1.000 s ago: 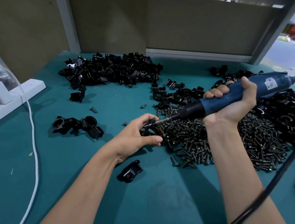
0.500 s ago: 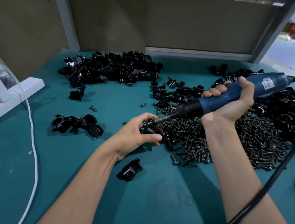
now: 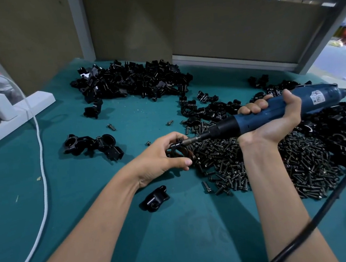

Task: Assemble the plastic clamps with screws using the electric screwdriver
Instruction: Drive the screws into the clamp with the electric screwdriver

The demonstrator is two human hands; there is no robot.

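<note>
Two hands meet beside the screw pile (image 3: 296,162) on the green table (image 3: 135,238). The left hand (image 3: 160,159) pinches a black clamp (image 3: 175,147); the right hand (image 3: 272,126) grips the blue screwdriver (image 3: 250,122), its bit touching that clamp. A loose clamp piece (image 3: 155,198) lies near the left wrist, and a clamp heap (image 3: 132,82) crowds behind. Fingers hide most of the held clamp.

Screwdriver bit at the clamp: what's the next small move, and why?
Probably press the electric screwdriver straight in and run it: its bit sits against the clamp that the left hand pinches, and the right hand grips the tool's body.
</note>
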